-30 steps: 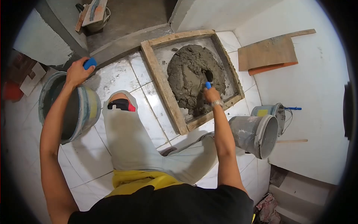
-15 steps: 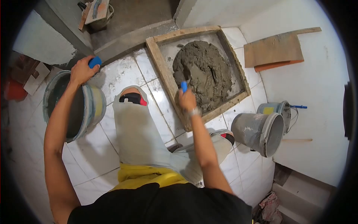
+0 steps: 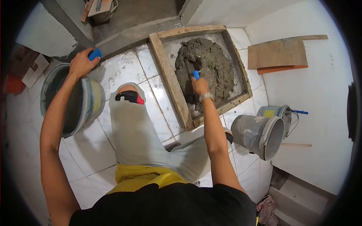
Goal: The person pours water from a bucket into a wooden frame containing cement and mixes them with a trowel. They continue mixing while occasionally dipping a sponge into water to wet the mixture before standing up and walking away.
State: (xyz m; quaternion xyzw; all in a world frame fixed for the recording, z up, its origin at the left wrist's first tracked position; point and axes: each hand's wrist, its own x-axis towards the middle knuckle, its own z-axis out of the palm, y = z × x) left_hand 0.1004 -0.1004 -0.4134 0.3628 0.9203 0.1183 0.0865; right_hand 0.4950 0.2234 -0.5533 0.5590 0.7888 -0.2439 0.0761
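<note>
My right hand (image 3: 200, 86) grips a blue-handled trowel (image 3: 196, 74) whose blade is dug into a heap of wet grey mortar (image 3: 205, 67). The mortar lies in a shallow wooden-framed tray (image 3: 169, 79) on the white tiled floor. My left hand (image 3: 81, 64) is closed around a blue handle (image 3: 94, 54) at the rim of a grey bucket (image 3: 77, 101) tilted on its side at the left. What that handle belongs to is hidden by my hand. My knees in grey trousers lie between the bucket and the tray.
An empty mortar-smeared bucket (image 3: 260, 135) lies on its side at the right, with a smaller pail (image 3: 273, 112) behind it. A wooden float board (image 3: 279, 54) rests on the white surface at upper right. A grey concrete step (image 3: 132, 34) runs behind the tray.
My right hand pulled the trowel from the middle of the mortar to the tray's left side, then pushed it back into the heap. My left hand stayed on the bucket rim.
</note>
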